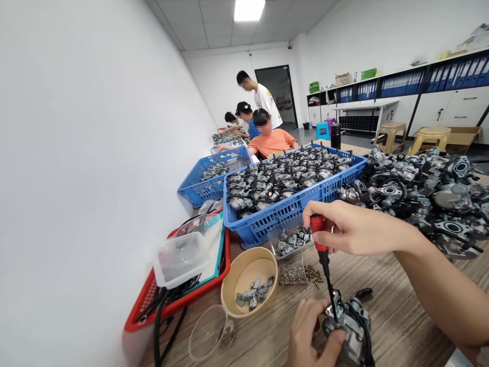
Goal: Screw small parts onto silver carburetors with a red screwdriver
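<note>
Wood-grained table [267,339] under blue crate [275,216], carburetor pile [428,196], tan bowl [235,275], loose screws [314,275].

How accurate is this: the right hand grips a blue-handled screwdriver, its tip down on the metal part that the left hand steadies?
One slip: the head view shows the screwdriver with a red handle, not blue. The right hand does grip it, tip down on the metal part that the left hand steadies.

This looks like an assembly workshop sharing an office room: a large blue crate [267,224] of carburetors [286,179] stands on the worktable [262,339], a heap of similar parts [428,196] right of it, a red-handled screwdriver [317,230] in front, people [273,141] and binder-filled cabinets [426,113] beyond.
</note>
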A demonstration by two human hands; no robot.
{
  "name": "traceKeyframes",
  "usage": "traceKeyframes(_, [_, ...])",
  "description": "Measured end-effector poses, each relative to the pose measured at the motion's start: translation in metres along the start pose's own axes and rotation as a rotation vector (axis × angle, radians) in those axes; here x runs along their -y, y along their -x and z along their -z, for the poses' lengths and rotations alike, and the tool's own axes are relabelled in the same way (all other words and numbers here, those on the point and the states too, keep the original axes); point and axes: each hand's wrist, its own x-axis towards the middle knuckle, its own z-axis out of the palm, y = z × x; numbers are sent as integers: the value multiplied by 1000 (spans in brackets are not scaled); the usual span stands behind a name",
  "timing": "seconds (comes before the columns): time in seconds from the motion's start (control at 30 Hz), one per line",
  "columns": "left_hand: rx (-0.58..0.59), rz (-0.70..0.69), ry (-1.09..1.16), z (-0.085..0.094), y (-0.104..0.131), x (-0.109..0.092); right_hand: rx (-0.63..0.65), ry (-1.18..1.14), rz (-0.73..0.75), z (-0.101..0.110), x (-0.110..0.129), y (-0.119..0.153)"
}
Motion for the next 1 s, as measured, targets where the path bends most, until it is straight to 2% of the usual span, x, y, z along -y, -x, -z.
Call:
traceKeyframes(0.47, [47,20,72,0,-3,-3,64,27,111,5,3,4])
traceKeyframes(0.63, [34,78,47,-1,-1,-3,-1,190,117,5,4,4])
traceKeyframes(0.77, [35,61,50,0,0,-3,71,132,192,7,2,6])
traceKeyframes(1.0, [8,86,0,-1,-7,-13,52,164,98,7,7,6])
